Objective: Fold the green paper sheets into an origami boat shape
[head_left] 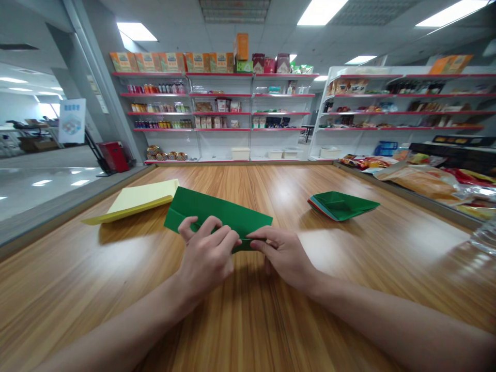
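Observation:
A sheet of green paper (220, 209), folded along its near edge, is held tilted above the wooden table in front of me. My left hand (209, 245) grips its near edge with curled fingers, the thumb side close to the paper's middle. At the near right corner, my right hand (282, 253) pinches the folded edge between thumb and forefinger. Both hands are close together. To the right lies a stack of folded paper boats or trays (337, 205), green on top with blue and red edges beneath. Part of the green paper's near side is hidden behind my left fingers.
A pile of yellow paper (143, 200) lies on the table (248, 320) at the left. Packaged snacks (422, 181) are heaped past the right edge, near a clear plastic object (484, 237). Stocked shelves (220, 111) stand behind the table.

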Motion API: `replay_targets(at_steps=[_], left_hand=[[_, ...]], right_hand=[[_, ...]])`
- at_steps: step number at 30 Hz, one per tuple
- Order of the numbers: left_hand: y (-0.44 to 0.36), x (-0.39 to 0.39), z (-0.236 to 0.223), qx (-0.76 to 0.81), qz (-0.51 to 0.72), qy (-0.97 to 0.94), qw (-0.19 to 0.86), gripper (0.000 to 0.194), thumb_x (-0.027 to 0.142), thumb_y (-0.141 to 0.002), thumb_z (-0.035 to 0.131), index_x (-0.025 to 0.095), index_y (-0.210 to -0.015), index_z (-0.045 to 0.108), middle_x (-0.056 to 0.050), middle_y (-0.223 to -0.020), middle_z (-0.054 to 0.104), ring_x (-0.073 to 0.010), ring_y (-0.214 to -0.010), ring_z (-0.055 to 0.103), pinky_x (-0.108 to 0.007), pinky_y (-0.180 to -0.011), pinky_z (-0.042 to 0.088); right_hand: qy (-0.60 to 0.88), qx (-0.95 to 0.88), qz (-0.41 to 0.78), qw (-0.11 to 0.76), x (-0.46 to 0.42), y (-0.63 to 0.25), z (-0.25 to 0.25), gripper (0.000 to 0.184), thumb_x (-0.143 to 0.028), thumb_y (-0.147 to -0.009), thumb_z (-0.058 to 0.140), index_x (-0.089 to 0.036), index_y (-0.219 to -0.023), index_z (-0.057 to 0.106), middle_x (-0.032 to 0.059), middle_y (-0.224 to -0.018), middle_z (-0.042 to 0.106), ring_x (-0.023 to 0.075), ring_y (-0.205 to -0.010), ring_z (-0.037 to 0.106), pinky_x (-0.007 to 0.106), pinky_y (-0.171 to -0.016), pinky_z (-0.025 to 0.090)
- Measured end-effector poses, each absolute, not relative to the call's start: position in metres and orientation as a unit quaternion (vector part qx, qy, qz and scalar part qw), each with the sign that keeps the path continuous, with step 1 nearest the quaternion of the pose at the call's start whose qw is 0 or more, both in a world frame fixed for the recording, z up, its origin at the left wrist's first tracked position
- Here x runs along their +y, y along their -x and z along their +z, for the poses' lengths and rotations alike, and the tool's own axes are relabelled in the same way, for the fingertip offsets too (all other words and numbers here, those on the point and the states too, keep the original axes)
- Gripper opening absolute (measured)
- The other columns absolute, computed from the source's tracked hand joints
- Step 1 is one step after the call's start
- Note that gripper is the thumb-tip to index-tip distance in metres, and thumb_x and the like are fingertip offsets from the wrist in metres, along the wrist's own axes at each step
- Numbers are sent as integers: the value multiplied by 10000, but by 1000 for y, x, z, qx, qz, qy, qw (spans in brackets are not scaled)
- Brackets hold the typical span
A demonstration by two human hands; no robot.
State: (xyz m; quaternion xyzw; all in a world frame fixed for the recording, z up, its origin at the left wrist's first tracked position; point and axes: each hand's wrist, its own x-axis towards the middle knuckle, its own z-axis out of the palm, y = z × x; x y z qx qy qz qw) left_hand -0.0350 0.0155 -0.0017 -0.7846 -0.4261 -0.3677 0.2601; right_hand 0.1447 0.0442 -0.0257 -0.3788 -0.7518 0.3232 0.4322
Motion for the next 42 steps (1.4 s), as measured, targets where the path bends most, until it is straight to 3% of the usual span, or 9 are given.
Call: replay_targets(at_steps=[2,7,12,18,22,28,34,38,42], left_hand=[[33,14,-1,-413,-380,783,269,215,94,-833,479,190,-660,564,33,-579,614,-198,-770,586,-480,-857,198],[27,9,1,-398,-394,786,263,171,107,-837,505,205,-725,588,50,-611,642,-197,-780,591,-511,-913,167],[29,9,3,-398,-405,787,242,202,28,-748,494,190,-635,540,60,-539,593,-164,-666,570,-472,-855,197],[33,14,0,-419,-376,782,268,208,68,-784,491,190,-622,535,45,-543,581,-181,-691,564,-481,-844,202],[30,13,-2,-419,-358,785,284,225,115,-843,484,199,-644,548,40,-560,593,-204,-767,566,-496,-873,196],[37,22,0,-468,-396,742,270,124,167,-863,503,214,-842,615,-5,-829,673,-244,-948,542,-551,-970,144],[41,26,2,-468,-423,733,255,165,178,-845,554,226,-697,608,29,-628,613,-220,-827,544,-519,-920,187],[34,19,6,-449,-424,741,264,162,200,-838,576,233,-684,613,36,-592,613,-228,-830,538,-506,-893,188],[30,12,11,-432,-418,754,265,185,215,-845,568,232,-667,617,35,-579,618,-221,-807,536,-491,-866,194]], right_hand=[[370,-743,349,434,44,-144,-27,189,-299,-866,544,-189,-935,681,4,-720,688,81,-370,542,201,-354,405],[356,-749,291,477,43,-146,-22,168,-176,-834,555,-194,-805,720,5,-719,713,129,-580,663,190,-477,503],[378,-742,313,456,35,-143,-17,179,-228,-834,557,-175,-780,719,4,-660,699,60,-296,499,164,-259,343],[383,-723,352,453,32,-135,-23,167,-264,-839,563,-180,-892,696,14,-708,700,62,-317,527,151,-267,366],[383,-693,389,470,34,-134,-21,148,-279,-830,572,-171,-842,673,14,-701,691,76,-326,548,147,-260,358],[451,-632,404,483,52,-147,-16,145,-312,-765,646,-172,-752,682,-39,-443,572,77,-252,464,147,-224,280],[459,-652,376,472,56,-152,-17,149,-323,-789,628,-181,-795,671,-66,-365,495,87,-259,479,141,-246,287],[389,-664,436,465,43,-140,-16,188,-345,-807,616,-198,-923,628,-75,-398,516,108,-297,531,143,-261,319],[383,-633,471,480,32,-133,-10,151,-327,-798,617,-178,-773,627,-72,-403,496,89,-264,483,140,-234,293]])
